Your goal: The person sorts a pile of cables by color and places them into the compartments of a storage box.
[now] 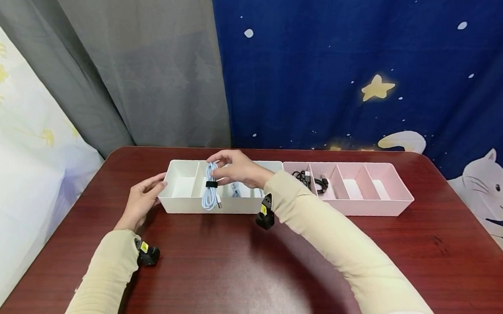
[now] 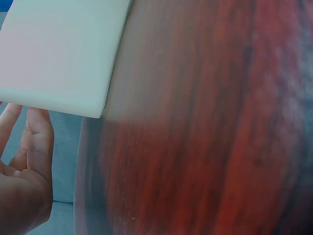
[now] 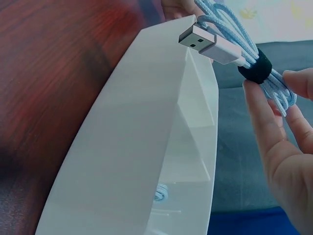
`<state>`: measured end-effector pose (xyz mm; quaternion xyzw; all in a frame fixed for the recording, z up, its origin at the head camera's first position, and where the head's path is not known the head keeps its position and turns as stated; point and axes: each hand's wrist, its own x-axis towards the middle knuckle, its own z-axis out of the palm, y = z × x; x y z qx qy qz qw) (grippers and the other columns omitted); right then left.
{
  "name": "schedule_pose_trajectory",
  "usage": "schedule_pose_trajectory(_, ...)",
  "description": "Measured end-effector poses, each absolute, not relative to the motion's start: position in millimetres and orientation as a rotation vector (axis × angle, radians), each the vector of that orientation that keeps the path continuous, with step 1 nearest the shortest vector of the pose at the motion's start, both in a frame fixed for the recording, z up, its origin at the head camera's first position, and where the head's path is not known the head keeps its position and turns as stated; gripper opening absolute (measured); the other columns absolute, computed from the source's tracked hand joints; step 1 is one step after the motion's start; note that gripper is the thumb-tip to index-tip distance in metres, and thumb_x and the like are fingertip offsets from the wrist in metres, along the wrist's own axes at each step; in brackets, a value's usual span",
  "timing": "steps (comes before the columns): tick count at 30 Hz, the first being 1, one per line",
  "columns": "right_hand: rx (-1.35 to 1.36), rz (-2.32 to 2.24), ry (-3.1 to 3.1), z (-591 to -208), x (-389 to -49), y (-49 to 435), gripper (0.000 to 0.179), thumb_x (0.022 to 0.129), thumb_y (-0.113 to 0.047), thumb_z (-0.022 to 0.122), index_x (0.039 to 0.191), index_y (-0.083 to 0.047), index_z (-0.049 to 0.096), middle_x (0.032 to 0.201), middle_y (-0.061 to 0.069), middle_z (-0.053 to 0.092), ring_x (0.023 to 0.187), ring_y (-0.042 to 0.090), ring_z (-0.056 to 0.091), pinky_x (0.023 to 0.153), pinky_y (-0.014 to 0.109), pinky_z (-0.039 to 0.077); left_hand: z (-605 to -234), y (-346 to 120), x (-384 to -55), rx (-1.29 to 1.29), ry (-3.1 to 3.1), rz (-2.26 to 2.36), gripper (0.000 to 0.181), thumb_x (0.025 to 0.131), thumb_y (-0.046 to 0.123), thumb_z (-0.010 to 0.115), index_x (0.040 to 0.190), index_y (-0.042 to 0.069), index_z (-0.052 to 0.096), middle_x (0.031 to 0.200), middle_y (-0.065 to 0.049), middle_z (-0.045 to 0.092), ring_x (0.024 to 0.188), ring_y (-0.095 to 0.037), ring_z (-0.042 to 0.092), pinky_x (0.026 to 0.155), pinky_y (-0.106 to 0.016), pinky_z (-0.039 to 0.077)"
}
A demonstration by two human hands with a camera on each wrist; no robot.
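Observation:
In the head view, my right hand (image 1: 238, 168) pinches a coiled light-blue USB cable (image 1: 209, 201) over the white divided box (image 1: 238, 206). A black strap (image 3: 257, 67) binds the coil, and its USB plug shows in the right wrist view. Another light-blue cable (image 3: 161, 192) lies in a middle compartment of that box. The left-hand compartments show bare floors. My left hand (image 1: 139, 201) touches the left end of the white box with its fingertips; in the left wrist view the extended fingers (image 2: 40, 142) meet the end wall.
A pink divided box (image 1: 371, 209) adjoins the white one on the right. Its two left compartments hold black cables (image 1: 321, 184). Both stand near the back of the red-brown table (image 1: 206, 281), with curtains (image 1: 312, 58) behind and white cloth (image 1: 24, 173) at the left.

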<state>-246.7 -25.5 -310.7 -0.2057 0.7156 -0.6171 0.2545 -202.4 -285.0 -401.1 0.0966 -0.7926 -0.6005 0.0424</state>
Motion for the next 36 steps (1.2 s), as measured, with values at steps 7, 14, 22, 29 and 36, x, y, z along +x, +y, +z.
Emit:
schedule_pose_trajectory(7,-0.502,-1.741,1.909,-313.7,-255.3,-28.4,0.037,0.08,0.009,0.057,0.116,0.005,0.05,0.088,0.011,0.047,0.076,0.018,0.058,0.072,0.037,0.049,-403.1,-286.2,-203.7,0.305,-2.423,-1.845,0.05,0.084,0.037,0.058,0.128,0.015,0.05,0.099,0.009,0.054,0.079,-0.003,0.053,0.065,-0.019,0.046)
schedule_pose_trajectory(14,-0.455,-1.793,1.889,-317.2,-260.3,-33.0,0.035,0.081,0.01,0.056,0.115,0.005,0.051,0.084,0.009,0.047,0.075,0.017,0.058,0.07,0.034,0.05,-402.7,-286.1,-202.9,0.296,-2.42,-1.842,0.049,0.084,0.037,0.058,0.128,0.016,0.05,0.098,0.009,0.054,0.079,-0.003,0.053,0.064,-0.018,0.046)
schedule_pose_trajectory(22,-0.373,-1.827,1.92,-317.0,-264.9,-39.8,0.036,0.081,0.009,0.056,0.116,0.004,0.05,0.086,0.009,0.049,0.073,0.016,0.056,0.07,0.033,0.05,-403.6,-286.3,-204.2,0.297,-2.414,-1.851,0.049,0.084,0.037,0.058,0.128,0.016,0.05,0.099,0.009,0.053,0.08,-0.003,0.053,0.063,-0.017,0.046)
schedule_pose_trajectory(29,-0.314,-1.844,1.968,-319.8,-269.6,-43.7,0.036,0.081,0.009,0.056,0.117,0.002,0.05,0.091,0.012,0.048,0.076,0.016,0.055,0.069,0.031,0.05,-402.2,-285.8,-203.5,0.285,-2.409,-1.856,0.049,0.084,0.036,0.058,0.128,0.015,0.05,0.098,0.01,0.054,0.08,-0.002,0.053,0.063,-0.017,0.046)
schedule_pose_trajectory(36,-0.313,-1.828,2.001,-322.5,-272.4,-47.5,0.035,0.082,0.006,0.056,0.117,0.001,0.051,0.092,0.011,0.048,0.077,0.017,0.055,0.07,0.03,0.05,-402.7,-285.6,-203.2,0.289,-2.407,-1.841,0.048,0.085,0.035,0.058,0.127,0.015,0.05,0.096,0.011,0.054,0.078,-0.002,0.053,0.063,-0.017,0.046)
